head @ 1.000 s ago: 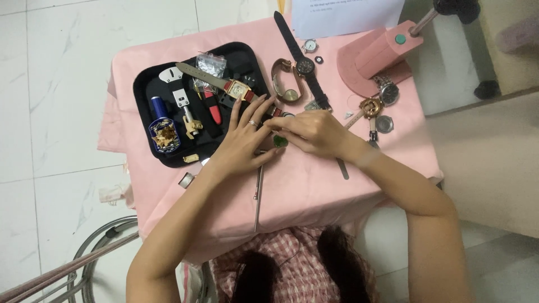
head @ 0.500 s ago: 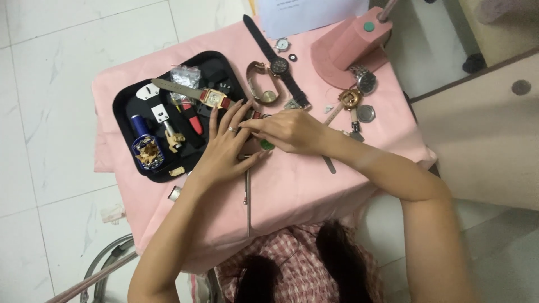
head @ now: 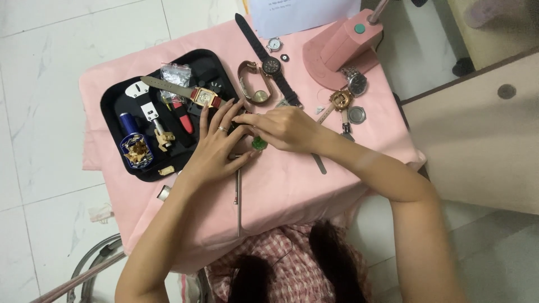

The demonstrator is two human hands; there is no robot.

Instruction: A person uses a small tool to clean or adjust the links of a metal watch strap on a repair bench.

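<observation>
Both hands meet at the middle of the pink-clothed table, over a small green round object that shows just below the fingertips. The left hand lies spread, fingers apart and flat, with a ring on one finger; its tips rest at the edge of the black tool tray. The right hand curls over the green piece, fingers drawn together, though whether they actually pinch it I cannot tell, as the knuckles hide the contact.

Close by lie a gold square watch on a brown strap, a black-strapped round watch, and a pink press stand at the far edge. A thin metal rod runs towards the table's near edge.

To work well here, the left hand should likely steady the piece while the right makes small, controlled movements, keeping loose parts over the cloth.
</observation>
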